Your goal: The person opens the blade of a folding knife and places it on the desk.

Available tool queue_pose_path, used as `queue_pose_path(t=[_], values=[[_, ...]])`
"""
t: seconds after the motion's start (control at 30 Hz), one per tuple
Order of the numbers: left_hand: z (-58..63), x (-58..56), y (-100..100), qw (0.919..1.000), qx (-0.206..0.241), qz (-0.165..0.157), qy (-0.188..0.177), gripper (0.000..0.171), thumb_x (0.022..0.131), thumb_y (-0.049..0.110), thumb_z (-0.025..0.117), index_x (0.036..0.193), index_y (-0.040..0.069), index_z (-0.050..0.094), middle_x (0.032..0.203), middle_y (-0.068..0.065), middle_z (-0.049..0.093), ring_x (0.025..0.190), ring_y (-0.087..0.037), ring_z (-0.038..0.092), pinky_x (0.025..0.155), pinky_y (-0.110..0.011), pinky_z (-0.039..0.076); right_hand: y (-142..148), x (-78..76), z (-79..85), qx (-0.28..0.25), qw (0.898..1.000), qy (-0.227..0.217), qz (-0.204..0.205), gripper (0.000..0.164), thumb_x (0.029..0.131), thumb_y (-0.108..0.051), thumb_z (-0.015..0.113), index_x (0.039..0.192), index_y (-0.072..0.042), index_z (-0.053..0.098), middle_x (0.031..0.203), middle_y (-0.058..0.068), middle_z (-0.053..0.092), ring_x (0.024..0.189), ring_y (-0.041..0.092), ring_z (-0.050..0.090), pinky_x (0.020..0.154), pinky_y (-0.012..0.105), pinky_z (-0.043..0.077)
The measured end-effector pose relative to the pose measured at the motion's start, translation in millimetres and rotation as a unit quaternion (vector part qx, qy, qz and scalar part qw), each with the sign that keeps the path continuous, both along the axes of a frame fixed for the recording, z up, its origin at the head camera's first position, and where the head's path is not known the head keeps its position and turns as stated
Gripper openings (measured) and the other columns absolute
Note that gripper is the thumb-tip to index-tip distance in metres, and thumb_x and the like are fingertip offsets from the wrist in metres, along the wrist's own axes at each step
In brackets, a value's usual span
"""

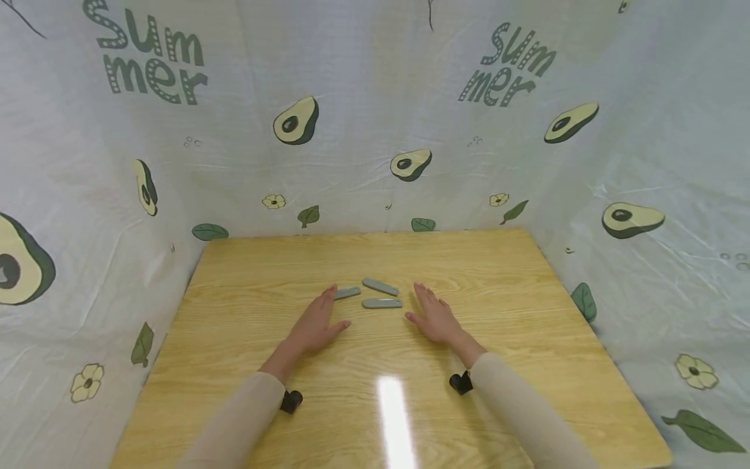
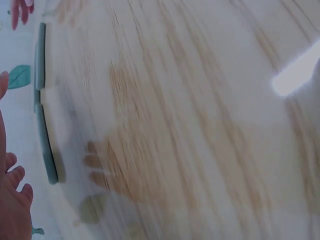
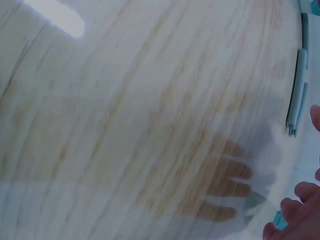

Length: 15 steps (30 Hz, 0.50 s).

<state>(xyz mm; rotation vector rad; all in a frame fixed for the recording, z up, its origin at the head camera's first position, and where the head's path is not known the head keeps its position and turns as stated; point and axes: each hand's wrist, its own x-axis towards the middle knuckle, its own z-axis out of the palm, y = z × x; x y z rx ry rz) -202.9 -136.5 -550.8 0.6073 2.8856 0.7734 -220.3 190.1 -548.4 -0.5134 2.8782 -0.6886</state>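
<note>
Grey folding knives (image 1: 382, 303), three together, lie toward the table's (image 1: 263, 260) far edge, midway between its side edges. Your left hand (image 1: 316, 327) and right hand (image 1: 438, 320) flank them, thumbs wide, holding nothing; pinch one across its long sides, mid-length.

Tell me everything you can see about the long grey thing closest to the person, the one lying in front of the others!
The front grey piece is slim and straight, with a rounded left end and a small pale spot near its right end. It looks smooth, perhaps plastic or metal. It lies almost straight across the wooden table, between the left hand and the right hand; neither touches it.
</note>
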Motion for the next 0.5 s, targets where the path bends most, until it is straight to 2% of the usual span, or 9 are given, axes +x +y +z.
queue_pose_path(t=[0.23,0.5], values=[[-1.5,1.6,19,0.9993,0.006,-0.002,-0.038,0.089,0.096,0.056,0.046,0.156,0.01,0.0,0.163,-0.012,0.01,0.15,-0.03,0.017,0.123,-0.047,0.021,-12,2.1,-3.9,-0.009,1.0,-0.025,0.013,0.074,0.1,-0.04,0.049,0.155,-0.004,0.014,0.16,0.019,0.018,0.148,0.037,0.018,0.119,0.061,0.02],[-8.2,1.8,37,0.9984,0.021,-0.012,-0.052,0.085,0.098,0.053,0.047,0.155,0.004,0.009,0.162,-0.015,0.015,0.15,-0.029,0.017,0.123,-0.045,0.02,-26,7.6,-7.1,-0.032,0.999,-0.018,-0.006,0.069,0.1,-0.035,0.05,0.152,0.0,0.022,0.157,0.02,0.028,0.145,0.04,0.026,0.117,0.062,0.023]])
